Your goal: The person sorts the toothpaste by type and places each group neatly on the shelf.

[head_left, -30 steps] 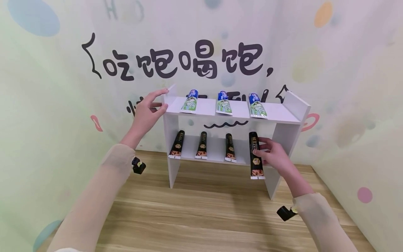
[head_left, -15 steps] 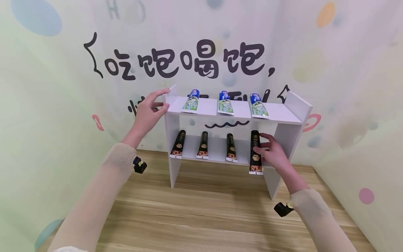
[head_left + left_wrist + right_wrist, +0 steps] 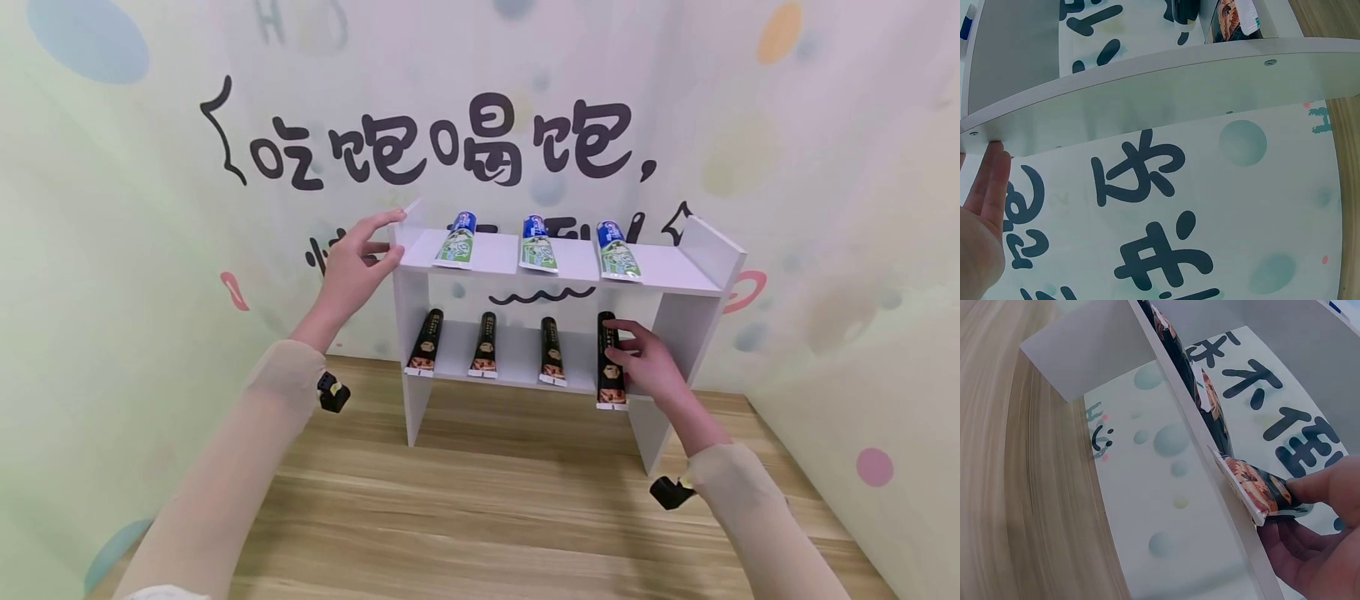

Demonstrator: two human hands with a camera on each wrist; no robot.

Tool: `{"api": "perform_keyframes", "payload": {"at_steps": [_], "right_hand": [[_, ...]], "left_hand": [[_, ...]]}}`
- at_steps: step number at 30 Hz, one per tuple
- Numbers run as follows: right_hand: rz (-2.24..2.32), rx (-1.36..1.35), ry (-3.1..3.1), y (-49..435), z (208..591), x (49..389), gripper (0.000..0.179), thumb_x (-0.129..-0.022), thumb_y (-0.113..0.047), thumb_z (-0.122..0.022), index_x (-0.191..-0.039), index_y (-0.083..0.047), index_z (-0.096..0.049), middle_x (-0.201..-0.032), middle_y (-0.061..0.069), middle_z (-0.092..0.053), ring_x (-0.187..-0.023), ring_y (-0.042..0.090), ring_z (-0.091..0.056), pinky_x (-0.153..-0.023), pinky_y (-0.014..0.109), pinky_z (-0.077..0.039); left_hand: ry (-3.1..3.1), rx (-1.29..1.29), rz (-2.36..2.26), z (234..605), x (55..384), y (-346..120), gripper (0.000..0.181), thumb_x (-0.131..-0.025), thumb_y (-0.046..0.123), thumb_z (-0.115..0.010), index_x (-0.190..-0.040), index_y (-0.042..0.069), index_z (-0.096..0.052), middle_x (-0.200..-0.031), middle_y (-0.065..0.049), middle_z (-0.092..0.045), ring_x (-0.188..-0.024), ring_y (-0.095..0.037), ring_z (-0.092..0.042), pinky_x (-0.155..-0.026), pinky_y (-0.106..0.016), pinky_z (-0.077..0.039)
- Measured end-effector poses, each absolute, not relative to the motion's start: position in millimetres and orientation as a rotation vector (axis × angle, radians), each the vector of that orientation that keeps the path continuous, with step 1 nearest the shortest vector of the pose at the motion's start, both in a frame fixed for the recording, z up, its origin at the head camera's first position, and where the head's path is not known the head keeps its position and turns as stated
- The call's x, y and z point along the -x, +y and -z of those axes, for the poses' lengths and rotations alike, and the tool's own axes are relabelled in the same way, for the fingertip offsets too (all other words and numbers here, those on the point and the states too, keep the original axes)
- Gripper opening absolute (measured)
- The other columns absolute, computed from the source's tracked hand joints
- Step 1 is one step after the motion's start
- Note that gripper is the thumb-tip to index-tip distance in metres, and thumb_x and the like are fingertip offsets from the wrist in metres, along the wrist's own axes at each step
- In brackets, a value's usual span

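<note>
My right hand [image 3: 651, 364] pinches a black toothpaste tube [image 3: 611, 379] at the right of the lower shelf. The right wrist view shows the thumb on one side of that tube [image 3: 1260, 487] and fingers beneath; its white crimped end juts past the shelf's front edge. Several similar black tubes lie on the same level, such as the one at the far left [image 3: 427, 343]. With fairly straight fingers, my left hand [image 3: 352, 265] touches the left side panel of the white shelf [image 3: 562, 277]. In the left wrist view, two fingers [image 3: 996, 181] rest against the panel's outer face.
On the upper shelf lie blue-and-green toothpaste tubes at left [image 3: 457, 240], middle [image 3: 537, 243] and right [image 3: 618, 250]. The shelf stands on a wood-grain surface [image 3: 465, 517], close to a printed back wall [image 3: 450, 50]. Side walls flank it.
My right hand has moved the black tube back and slightly up onto the lower shelf, so less of it overhangs the front edge. The left hand stays at the side panel.
</note>
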State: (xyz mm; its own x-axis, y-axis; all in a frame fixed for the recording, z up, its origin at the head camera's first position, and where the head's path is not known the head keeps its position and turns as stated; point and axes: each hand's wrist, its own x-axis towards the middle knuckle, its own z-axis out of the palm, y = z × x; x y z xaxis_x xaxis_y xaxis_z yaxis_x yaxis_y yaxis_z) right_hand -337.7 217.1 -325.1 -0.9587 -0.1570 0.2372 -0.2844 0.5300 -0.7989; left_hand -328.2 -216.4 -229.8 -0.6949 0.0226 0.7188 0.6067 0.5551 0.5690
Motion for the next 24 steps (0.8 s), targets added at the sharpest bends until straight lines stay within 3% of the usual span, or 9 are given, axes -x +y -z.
{"api": "perform_keyframes", "payload": {"at_steps": [3,7,14,20,24], "right_hand": [[-1.413,-0.392,-2.626,217.6,325.7,337.5,0.05,-0.097,-0.013,-0.058,-0.146,-0.013,-0.046,-0.126,0.03,-0.059,-0.08,0.012,-0.061,-0.059,0.027,-0.057],[-1.389,-0.398,-2.624,218.1,325.5,338.0,0.048,-0.098,-0.012,-0.057,-0.145,-0.012,-0.047,-0.129,0.03,-0.057,-0.091,0.021,-0.061,-0.059,0.025,-0.053],[-1.306,-0.394,-2.667,218.7,325.1,340.8,0.049,-0.097,-0.011,-0.056,-0.145,-0.009,-0.048,-0.135,0.03,-0.056,-0.118,0.038,-0.058,-0.074,0.022,-0.05],[-1.297,-0.431,-2.76,222.9,326.6,341.6,0.062,-0.093,-0.016,-0.063,-0.15,-0.006,-0.041,-0.141,0.033,-0.05,-0.125,0.045,-0.055,-0.085,0.03,-0.055],[-1.256,-0.445,-2.789,224.4,326.9,341.4,0.062,-0.093,-0.019,-0.064,-0.148,-0.003,-0.042,-0.142,0.034,-0.048,-0.127,0.045,-0.054,-0.085,0.03,-0.054]], "left_hand": [[-2.114,0.508,1.116,229.8,328.5,-216.0,0.044,-0.096,0.017,-0.063,-0.138,0.027,-0.056,-0.148,0.003,-0.053,-0.109,-0.032,-0.07,-0.091,-0.048,-0.059],[-2.113,0.508,1.111,229.7,327.9,-215.9,0.044,-0.095,0.017,-0.063,-0.138,0.027,-0.057,-0.148,0.004,-0.053,-0.108,-0.032,-0.07,-0.09,-0.047,-0.059],[-2.119,0.492,1.141,229.8,326.3,-215.9,0.044,-0.095,0.017,-0.063,-0.138,0.027,-0.056,-0.149,0.005,-0.052,-0.111,-0.032,-0.069,-0.092,-0.047,-0.058],[-2.127,0.489,1.136,229.8,326.5,-215.4,0.044,-0.096,0.017,-0.062,-0.139,0.027,-0.056,-0.149,0.004,-0.052,-0.111,-0.032,-0.069,-0.093,-0.047,-0.058],[-2.131,0.481,1.125,229.3,326.3,-215.1,0.044,-0.096,0.018,-0.062,-0.139,0.028,-0.056,-0.149,0.005,-0.052,-0.111,-0.03,-0.069,-0.093,-0.046,-0.059]]}}
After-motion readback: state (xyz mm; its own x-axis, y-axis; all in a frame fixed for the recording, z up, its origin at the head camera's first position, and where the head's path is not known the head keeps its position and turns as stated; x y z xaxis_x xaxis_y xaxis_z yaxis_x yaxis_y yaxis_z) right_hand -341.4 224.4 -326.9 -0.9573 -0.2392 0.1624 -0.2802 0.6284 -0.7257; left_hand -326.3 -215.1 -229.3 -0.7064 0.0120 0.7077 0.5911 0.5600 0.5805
